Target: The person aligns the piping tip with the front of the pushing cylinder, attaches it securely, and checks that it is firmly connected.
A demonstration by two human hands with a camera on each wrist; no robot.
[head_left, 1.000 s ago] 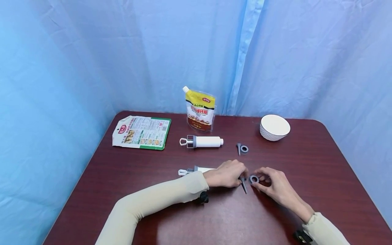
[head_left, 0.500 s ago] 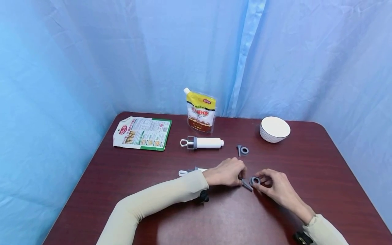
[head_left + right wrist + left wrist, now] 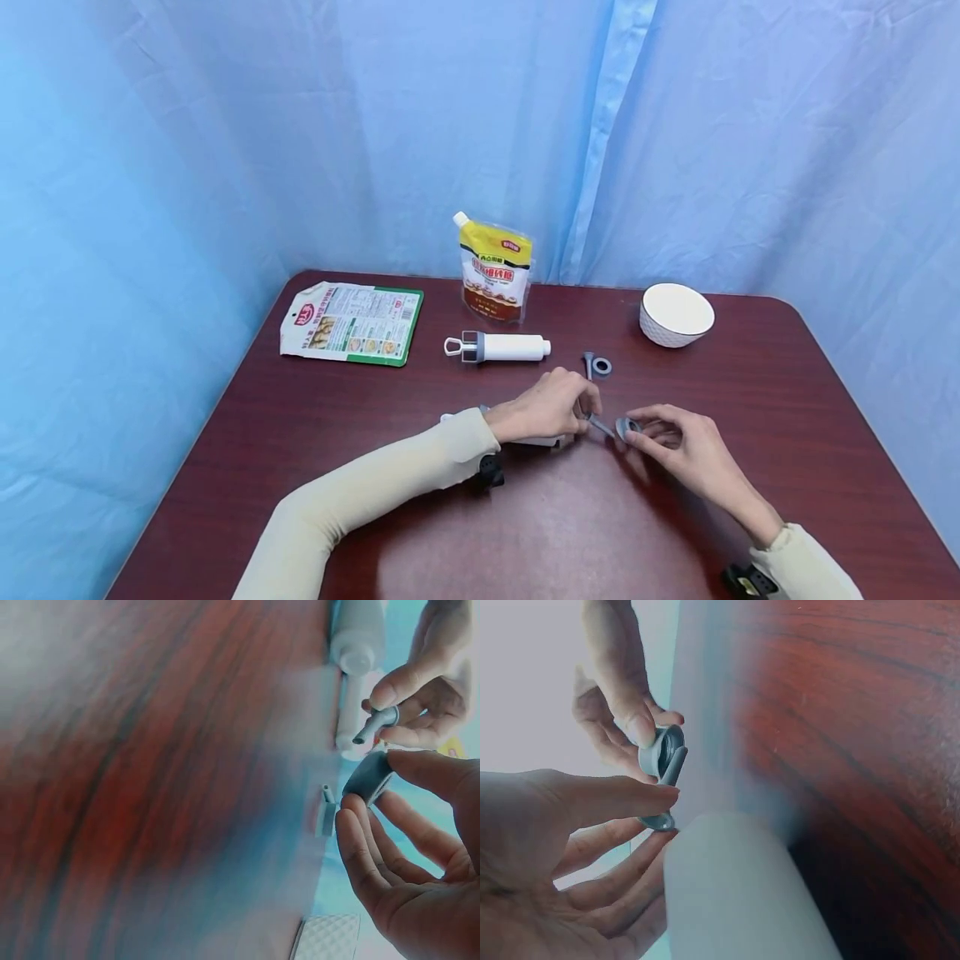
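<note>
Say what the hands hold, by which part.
The left hand pinches a gray nozzle near its wide end; the right hand, a gray ring by its outer rim.

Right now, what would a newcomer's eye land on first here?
Probably the yellow-topped pouch, standing near the back of the table. Next, nearer the person, the left hand pinches a grey nozzle; just beside it, the right hand holds a grey ring.

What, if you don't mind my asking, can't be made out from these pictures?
Head view: much of the near syringe, hidden by the left hand and sleeve.
Head view: the fine print on the flat packet, too small to read.
Left wrist view: the middle of the nozzle, behind the left thumb.
Right wrist view: part of the bowl, cut off by the bottom edge.
</note>
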